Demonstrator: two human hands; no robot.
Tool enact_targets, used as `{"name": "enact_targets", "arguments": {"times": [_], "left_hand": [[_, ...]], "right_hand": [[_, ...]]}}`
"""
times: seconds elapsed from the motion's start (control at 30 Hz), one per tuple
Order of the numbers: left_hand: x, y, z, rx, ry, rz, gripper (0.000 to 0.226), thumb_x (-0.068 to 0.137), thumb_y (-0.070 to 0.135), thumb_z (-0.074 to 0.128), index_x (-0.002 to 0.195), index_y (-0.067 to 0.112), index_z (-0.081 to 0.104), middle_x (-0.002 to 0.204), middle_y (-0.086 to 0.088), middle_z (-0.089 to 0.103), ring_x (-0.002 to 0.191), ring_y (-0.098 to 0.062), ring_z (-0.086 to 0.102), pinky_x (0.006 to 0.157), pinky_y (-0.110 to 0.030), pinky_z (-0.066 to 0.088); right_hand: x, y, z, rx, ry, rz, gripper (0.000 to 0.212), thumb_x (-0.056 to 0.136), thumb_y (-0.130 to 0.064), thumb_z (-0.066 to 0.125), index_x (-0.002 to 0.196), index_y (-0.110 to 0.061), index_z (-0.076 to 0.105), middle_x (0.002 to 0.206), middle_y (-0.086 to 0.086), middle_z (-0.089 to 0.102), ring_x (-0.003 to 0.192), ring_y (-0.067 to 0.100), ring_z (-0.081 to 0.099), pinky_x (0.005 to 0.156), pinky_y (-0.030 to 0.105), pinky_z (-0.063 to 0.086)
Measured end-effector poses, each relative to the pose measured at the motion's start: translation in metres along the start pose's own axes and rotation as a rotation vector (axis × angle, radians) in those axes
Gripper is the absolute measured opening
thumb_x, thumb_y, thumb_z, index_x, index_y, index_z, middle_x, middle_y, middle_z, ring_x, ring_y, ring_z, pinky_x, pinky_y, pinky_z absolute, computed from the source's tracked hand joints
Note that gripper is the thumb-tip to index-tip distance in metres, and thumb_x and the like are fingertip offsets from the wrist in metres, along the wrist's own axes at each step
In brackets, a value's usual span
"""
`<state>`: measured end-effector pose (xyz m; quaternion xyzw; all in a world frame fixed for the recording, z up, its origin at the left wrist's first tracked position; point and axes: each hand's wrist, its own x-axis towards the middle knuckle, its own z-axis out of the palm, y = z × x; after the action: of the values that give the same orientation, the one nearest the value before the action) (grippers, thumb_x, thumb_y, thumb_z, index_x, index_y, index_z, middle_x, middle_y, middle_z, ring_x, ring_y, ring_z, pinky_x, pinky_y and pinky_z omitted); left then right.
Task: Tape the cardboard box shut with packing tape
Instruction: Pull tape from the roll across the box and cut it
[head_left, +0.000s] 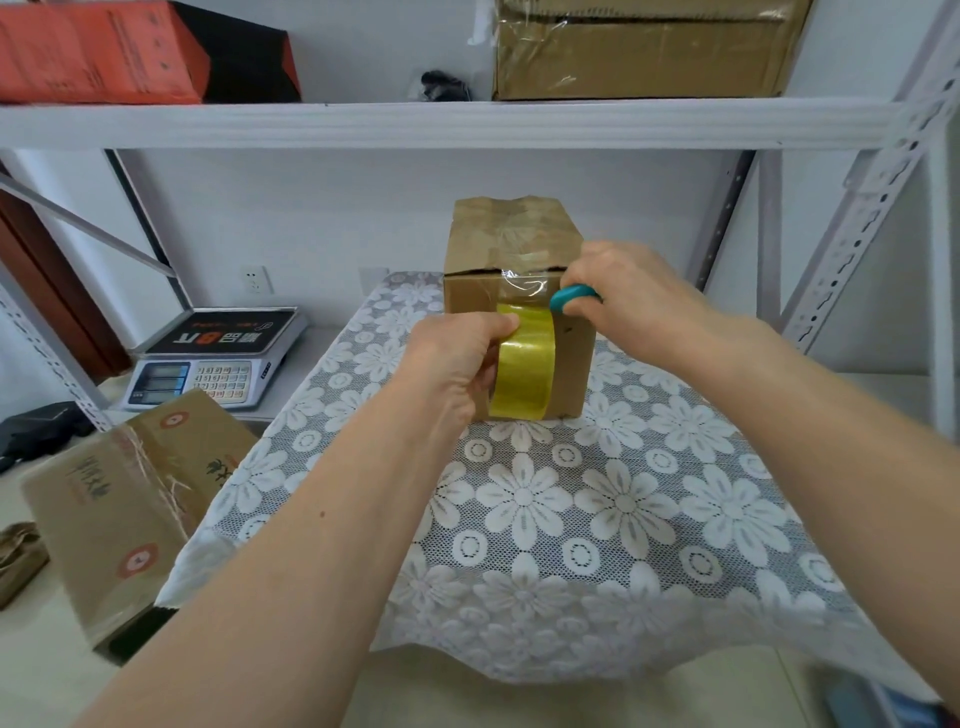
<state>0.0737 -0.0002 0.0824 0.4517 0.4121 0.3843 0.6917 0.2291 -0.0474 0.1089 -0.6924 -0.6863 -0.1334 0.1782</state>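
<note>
L hand (457, 364) grips tape roll (522, 364) at box (519, 291) front; R hand (618, 291) pinches teal cutter (571, 299) just above. Keep strip taut, cut clean, press end flat.

Both bare forearms are reaching forward from the bottom of the view and coming close together ahead of the person. The left hand (457, 358) is curling its fingers, with the thumb on top, and gripping the roll of tape (522, 364); its back is facing the camera. The right hand (618, 296) is sitting a little higher and further forward, with the wrist bent inward. Its fingers are closing around a teal handle (569, 297), of which only a small part is showing.
</note>
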Motion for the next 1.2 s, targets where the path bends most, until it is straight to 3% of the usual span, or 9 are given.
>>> {"name": "enact_targets", "arguments": {"times": [0.13, 0.33, 0.43, 0.5, 0.6, 0.77, 0.9, 1.1, 1.2], "left_hand": [[-0.002, -0.004, -0.006, 0.244, -0.017, 0.106, 0.006, 0.078, 0.007, 0.07, 0.079, 0.012, 0.067, 0.087, -0.01, 0.069, 0.074, -0.022, 0.065, 0.071, -0.033, 0.056], [-0.005, -0.033, -0.003, 1.453, -0.072, 0.548, 0.022, 0.082, 0.017, 0.056, 0.06, 0.015, 0.052, 0.069, -0.001, 0.055, 0.07, -0.027, 0.054, 0.059, -0.028, 0.039], [-0.005, -0.057, -0.003, 1.722, -0.076, 0.632, 0.01, 0.086, 0.014, 0.053, 0.084, 0.018, 0.062, 0.09, -0.005, 0.066, 0.082, -0.029, 0.061, 0.061, -0.031, 0.037], [-0.003, -0.069, -0.006, 1.826, -0.116, 0.634, 0.015, 0.087, 0.014, 0.051, 0.098, 0.014, 0.061, 0.1, -0.006, 0.067, 0.093, -0.028, 0.063, 0.065, -0.031, 0.036], [0.003, -0.075, -0.011, 1.829, -0.131, 0.587, 0.017, 0.083, 0.014, 0.054, 0.099, 0.016, 0.057, 0.099, -0.004, 0.065, 0.095, -0.026, 0.062, 0.069, -0.03, 0.036], [0.009, -0.082, -0.015, 1.695, -0.089, 0.474, 0.023, 0.075, 0.035, 0.064, 0.083, 0.018, 0.049, 0.083, 0.0, 0.058, 0.08, -0.022, 0.057, 0.063, -0.028, 0.035], [0.011, -0.089, -0.015, 1.676, 0.003, 0.533, 0.03, 0.078, 0.047, 0.061, 0.081, 0.02, 0.049, 0.077, 0.003, 0.054, 0.075, -0.02, 0.054, 0.064, -0.028, 0.035], [0.012, -0.088, -0.01, 1.621, 0.081, 0.552, 0.033, 0.082, 0.049, 0.058, 0.074, 0.019, 0.049, 0.074, 0.003, 0.052, 0.079, -0.022, 0.061, 0.061, -0.027, 0.036], [0.011, -0.083, -0.009, 1.553, 0.107, 0.531, 0.038, 0.079, 0.055, 0.058, 0.075, 0.017, 0.053, 0.08, 0.001, 0.062, 0.083, -0.022, 0.063, 0.065, -0.028, 0.043]], "right_hand": [[-0.012, 0.011, 0.01, 0.045, -0.002, 0.079, 0.022, 0.09, -0.022, 0.059, 0.106, -0.008, 0.067, 0.099, 0.009, 0.058, 0.091, 0.025, 0.053, 0.075, 0.032, 0.038], [-0.022, 0.014, 0.022, 0.189, 0.051, 0.289, 0.016, 0.093, -0.019, 0.053, 0.105, -0.011, 0.059, 0.096, 0.005, 0.058, 0.078, 0.017, 0.047, 0.057, 0.024, 0.03], [-0.033, 0.018, 0.04, 0.321, -0.039, 0.361, 0.013, 0.093, -0.013, 0.05, 0.106, -0.014, 0.054, 0.1, 0.007, 0.059, 0.08, 0.019, 0.054, 0.057, 0.025, 0.038], [-0.039, 0.018, 0.051, 0.397, -0.098, 0.389, 0.012, 0.093, -0.012, 0.049, 0.103, -0.017, 0.052, 0.105, 0.007, 0.058, 0.089, 0.023, 0.06, 0.07, 0.034, 0.051], [-0.045, 0.018, 0.061, 0.498, -0.171, 0.432, 0.019, 0.095, -0.009, 0.045, 0.109, -0.018, 0.053, 0.11, 0.006, 0.055, 0.093, 0.022, 0.062, 0.083, 0.04, 0.053], [-0.049, 0.014, 0.079, 0.512, -0.223, 0.495, 0.015, 0.095, -0.017, 0.047, 0.109, -0.019, 0.054, 0.101, 0.001, 0.053, 0.082, 0.013, 0.053, 0.065, 0.027, 0.044], [-0.054, 0.01, 0.095, 0.526, -0.235, 0.518, 0.012, 0.094, -0.02, 0.052, 0.105, -0.018, 0.056, 0.1, 0.0, 0.054, 0.095, 0.017, 0.054, 0.077, 0.03, 0.043], [-0.057, 0.007, 0.104, 0.541, -0.23, 0.515, 0.013, 0.089, -0.017, 0.06, 0.102, -0.014, 0.061, 0.092, 0.001, 0.062, 0.086, 0.015, 0.058, 0.074, 0.027, 0.045], [-0.053, 0.005, 0.094, 0.514, -0.17, 0.488, 0.008, 0.091, -0.017, 0.058, 0.099, -0.015, 0.061, 0.09, -0.003, 0.06, 0.072, 0.002, 0.057, 0.069, 0.022, 0.046]]}}
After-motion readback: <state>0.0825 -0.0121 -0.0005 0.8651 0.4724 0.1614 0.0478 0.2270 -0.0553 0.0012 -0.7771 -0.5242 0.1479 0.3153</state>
